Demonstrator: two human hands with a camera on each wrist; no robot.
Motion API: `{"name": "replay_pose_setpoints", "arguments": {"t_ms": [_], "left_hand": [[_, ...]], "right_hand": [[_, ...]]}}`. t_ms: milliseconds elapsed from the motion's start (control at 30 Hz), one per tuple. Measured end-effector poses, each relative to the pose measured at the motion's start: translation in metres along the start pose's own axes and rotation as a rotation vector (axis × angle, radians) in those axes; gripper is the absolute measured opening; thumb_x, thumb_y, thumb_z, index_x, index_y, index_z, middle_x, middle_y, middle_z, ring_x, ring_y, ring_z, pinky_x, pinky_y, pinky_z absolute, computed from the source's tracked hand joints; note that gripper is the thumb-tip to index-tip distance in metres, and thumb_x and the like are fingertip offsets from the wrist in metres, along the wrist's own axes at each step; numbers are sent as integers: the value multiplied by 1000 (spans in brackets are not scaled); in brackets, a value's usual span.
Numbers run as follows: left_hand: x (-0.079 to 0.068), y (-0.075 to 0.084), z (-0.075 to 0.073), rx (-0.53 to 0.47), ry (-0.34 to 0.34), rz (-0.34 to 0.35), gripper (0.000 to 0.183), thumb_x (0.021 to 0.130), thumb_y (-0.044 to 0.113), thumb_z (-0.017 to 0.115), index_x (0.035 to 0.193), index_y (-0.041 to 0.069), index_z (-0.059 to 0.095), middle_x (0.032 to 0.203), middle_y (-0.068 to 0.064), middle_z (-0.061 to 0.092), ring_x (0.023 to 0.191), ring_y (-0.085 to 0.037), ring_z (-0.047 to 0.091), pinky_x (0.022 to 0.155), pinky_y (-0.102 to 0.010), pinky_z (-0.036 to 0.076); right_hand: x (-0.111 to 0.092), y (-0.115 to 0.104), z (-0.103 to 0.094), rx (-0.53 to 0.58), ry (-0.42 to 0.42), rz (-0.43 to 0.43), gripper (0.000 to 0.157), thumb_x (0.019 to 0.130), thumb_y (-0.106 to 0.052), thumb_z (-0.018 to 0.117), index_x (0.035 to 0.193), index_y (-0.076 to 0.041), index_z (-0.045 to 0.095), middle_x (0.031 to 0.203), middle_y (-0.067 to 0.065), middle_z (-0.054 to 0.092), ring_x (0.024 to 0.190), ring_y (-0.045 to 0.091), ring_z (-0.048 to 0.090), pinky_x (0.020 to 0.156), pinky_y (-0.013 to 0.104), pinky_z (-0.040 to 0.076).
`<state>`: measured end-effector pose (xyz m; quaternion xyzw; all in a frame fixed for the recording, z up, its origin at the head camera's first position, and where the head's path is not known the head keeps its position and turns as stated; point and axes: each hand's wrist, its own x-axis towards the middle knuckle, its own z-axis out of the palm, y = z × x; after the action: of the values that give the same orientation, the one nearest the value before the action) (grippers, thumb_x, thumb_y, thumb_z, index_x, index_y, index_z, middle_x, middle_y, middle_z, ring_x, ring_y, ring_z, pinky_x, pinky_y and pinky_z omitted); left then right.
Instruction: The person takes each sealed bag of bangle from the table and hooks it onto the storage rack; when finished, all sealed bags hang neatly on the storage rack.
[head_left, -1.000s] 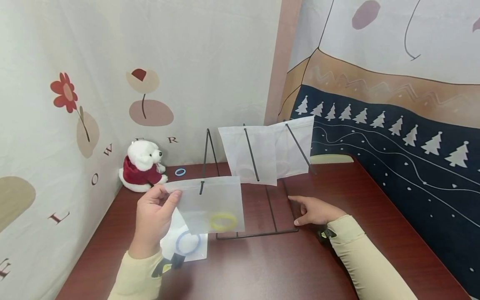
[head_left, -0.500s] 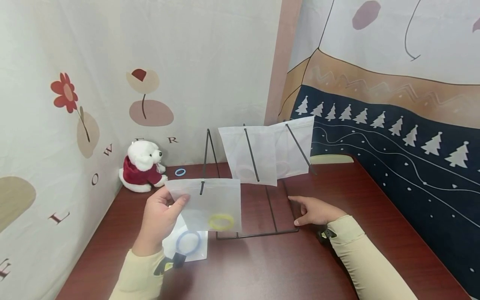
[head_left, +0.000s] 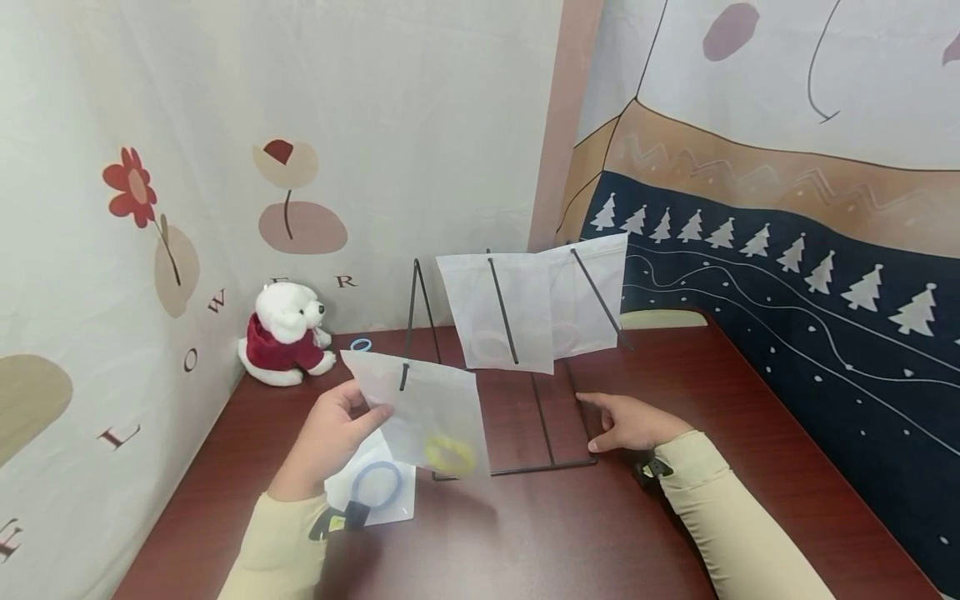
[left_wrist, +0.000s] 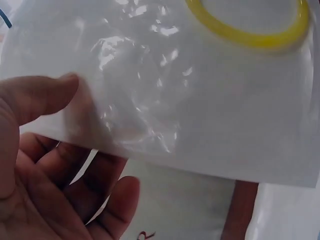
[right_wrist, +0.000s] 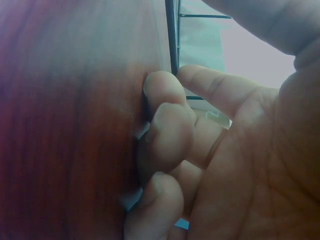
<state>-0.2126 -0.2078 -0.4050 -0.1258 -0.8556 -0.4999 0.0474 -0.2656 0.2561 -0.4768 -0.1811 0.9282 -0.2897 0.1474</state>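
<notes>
In the head view, the left hand [head_left: 330,437] pinches the left edge of a white translucent plastic bag [head_left: 412,417], thumb on the near face, fingers behind. The bag, with a yellow ring [head_left: 451,455] showing through it, is at the left front hook of a black wire rack [head_left: 542,417], between the two hands. The right hand [head_left: 641,421] reaches the rack's right side, index finger stretched to the side bar, thumb at the base corner; whether it closes round the metal I cannot tell. Two more white translucent bags [head_left: 472,308] hang higher on the rack. Compared with half a second ago, the left hand sits slightly further right and the pinched bag, level then, now tilts down to the right; the right hand has stayed put.

In the left wrist view, the thumb lies over the bag, a finger shows dimly through it, and the other fingers bend below its edge.

In the right wrist view, the remaining fingers fold close against the dark red wooden table [right_wrist: 75,150].
</notes>
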Motion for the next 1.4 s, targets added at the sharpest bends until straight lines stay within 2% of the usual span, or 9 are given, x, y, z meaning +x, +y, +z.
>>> {"name": "replay_pose_setpoints", "arguments": {"t_ms": [233, 400, 567, 900, 1000, 1133, 1233, 1333, 1400], "left_hand": [[5, -17, -4, -39, -191, 21, 30, 97, 7, 73, 126, -1, 70, 114, -13, 78, 102, -14, 75, 90, -24, 59], [7, -25, -5, -6, -250, 8, 23, 97, 12, 73, 117, -1, 72, 104, -11, 79, 92, -9, 73, 82, -22, 57], [7, -32, -6, -32, -285, 37, 31, 98, 10, 72, 128, 2, 69, 122, -13, 76, 108, -14, 75, 94, -25, 57], [8, -31, -5, 22, -162, -9, 35, 100, 13, 71, 135, 5, 67, 127, -12, 75, 118, -29, 72, 102, -48, 57], [9, -31, -4, 0, -113, 15, 37, 101, 12, 70, 137, 5, 64, 129, -14, 74, 118, -24, 71, 99, -43, 59], [10, -33, -2, -177, -64, 69, 44, 101, 3, 67, 142, 3, 51, 127, -10, 73, 113, -10, 72, 91, -30, 62], [10, -36, -1, -303, -21, 141, 34, 100, -6, 63, 129, 1, 49, 111, 0, 76, 102, -4, 73, 84, -22, 61], [9, -39, -1, -339, 66, 187, 20, 97, -10, 64, 105, 2, 51, 93, 8, 73, 88, -3, 68, 77, -18, 57], [9, -39, 0, -356, 135, 195, 23, 95, -12, 66, 91, 2, 48, 82, 9, 68, 80, -5, 63, 71, -19, 54]], "right_hand": [[0, 1, 0, 0, 0, -1, 86, 82, -20, 91, 156, -8, 50, 89, 3, 59, 84, 20, 54, 66, 35, 49], [0, 2, 1, 8, -2, -3, 86, 82, -21, 91, 156, -8, 50, 88, 3, 59, 83, 20, 54, 65, 35, 49], [0, 1, 0, 10, -2, -11, 86, 82, -19, 90, 156, -7, 50, 86, 3, 58, 82, 20, 54, 64, 35, 49], [0, 2, 0, -2, 3, -17, 85, 82, -20, 90, 156, -7, 50, 85, 2, 59, 80, 19, 54, 65, 34, 49], [0, 2, -1, 7, 2, -21, 85, 82, -19, 90, 155, -6, 50, 85, 2, 58, 81, 19, 54, 65, 34, 49], [0, 1, -1, 12, 0, -27, 84, 82, -18, 90, 155, -5, 50, 84, 2, 58, 80, 19, 54, 65, 34, 49], [0, 1, -1, 10, 0, -22, 84, 82, -18, 89, 155, -6, 50, 84, 2, 58, 80, 19, 54, 65, 35, 49], [0, 1, -1, 6, -1, -13, 84, 82, -20, 90, 156, -6, 50, 86, 3, 59, 82, 19, 55, 65, 35, 49], [0, 1, -1, 4, -2, -10, 85, 83, -20, 90, 156, -7, 49, 87, 3, 59, 82, 20, 55, 66, 35, 49]]}}
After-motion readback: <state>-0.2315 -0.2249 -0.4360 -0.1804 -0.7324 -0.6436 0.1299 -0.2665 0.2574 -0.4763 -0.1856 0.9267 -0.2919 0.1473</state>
